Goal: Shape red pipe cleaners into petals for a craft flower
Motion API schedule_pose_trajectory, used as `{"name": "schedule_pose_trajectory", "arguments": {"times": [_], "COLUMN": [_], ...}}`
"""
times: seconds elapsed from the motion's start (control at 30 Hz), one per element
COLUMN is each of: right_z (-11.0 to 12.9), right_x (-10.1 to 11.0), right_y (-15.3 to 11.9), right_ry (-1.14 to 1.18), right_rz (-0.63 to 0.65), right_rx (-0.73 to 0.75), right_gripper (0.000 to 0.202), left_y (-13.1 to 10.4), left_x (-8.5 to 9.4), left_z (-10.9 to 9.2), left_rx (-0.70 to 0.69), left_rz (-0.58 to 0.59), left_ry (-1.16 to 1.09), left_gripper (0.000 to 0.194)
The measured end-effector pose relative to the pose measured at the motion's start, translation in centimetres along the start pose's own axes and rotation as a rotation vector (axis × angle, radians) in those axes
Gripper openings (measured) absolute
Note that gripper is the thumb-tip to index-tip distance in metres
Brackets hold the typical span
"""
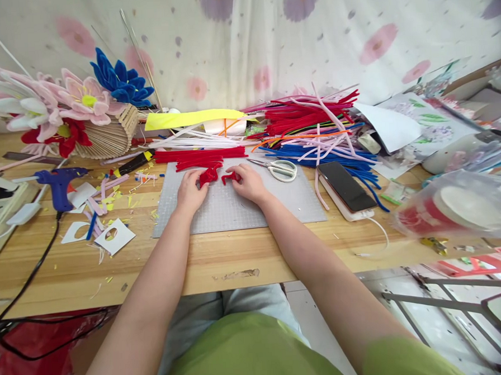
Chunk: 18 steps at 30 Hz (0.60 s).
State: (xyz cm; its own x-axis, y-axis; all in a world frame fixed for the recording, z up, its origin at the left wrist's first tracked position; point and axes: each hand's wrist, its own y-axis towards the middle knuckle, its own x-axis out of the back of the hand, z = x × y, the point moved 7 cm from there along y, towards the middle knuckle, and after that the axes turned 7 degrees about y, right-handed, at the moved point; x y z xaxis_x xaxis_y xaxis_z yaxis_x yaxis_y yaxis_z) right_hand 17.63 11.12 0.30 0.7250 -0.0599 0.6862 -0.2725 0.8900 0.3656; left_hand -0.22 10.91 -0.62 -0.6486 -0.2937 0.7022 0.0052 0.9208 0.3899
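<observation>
Holding the red bundle (208, 176) in the nearly closed left hand (190, 192) and the red curl (229, 178) in the pinched right hand (250, 183), toward eleven o'clock on the mat (235, 217). Best to grip lightly, clear of the scissors (284, 170) at two.

A wooden table (296, 260) carries a grey mat (224, 211). From it, a glue gun (61, 189) rests at nine o'clock, a basket (110, 133) at ten, fuzzy stems (309, 117) at two, a bagged cup (428, 214) at three.
</observation>
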Motion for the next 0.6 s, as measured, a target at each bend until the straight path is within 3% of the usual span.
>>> {"name": "schedule_pose_trajectory", "arguments": {"times": [0.17,0.4,0.6], "right_z": [-0.2,-1.7,-2.9], "right_x": [-1.3,1.4,3.0], "right_y": [0.2,0.4,0.5], "right_ry": [-0.078,-0.011,0.043], "right_rz": [0.075,-0.151,-0.241], "right_rx": [-0.046,-0.099,-0.074], "right_gripper": [0.029,0.026,0.022], "left_y": [-0.1,0.2,0.7], "left_x": [-0.8,-2.2,-3.2], "left_z": [-0.9,-2.4,-4.0], "left_rx": [-0.037,-0.044,-0.016], "left_rz": [0.041,0.043,0.069], "left_ry": [0.028,0.08,0.055], "left_gripper": [0.041,0.033,0.026]}}
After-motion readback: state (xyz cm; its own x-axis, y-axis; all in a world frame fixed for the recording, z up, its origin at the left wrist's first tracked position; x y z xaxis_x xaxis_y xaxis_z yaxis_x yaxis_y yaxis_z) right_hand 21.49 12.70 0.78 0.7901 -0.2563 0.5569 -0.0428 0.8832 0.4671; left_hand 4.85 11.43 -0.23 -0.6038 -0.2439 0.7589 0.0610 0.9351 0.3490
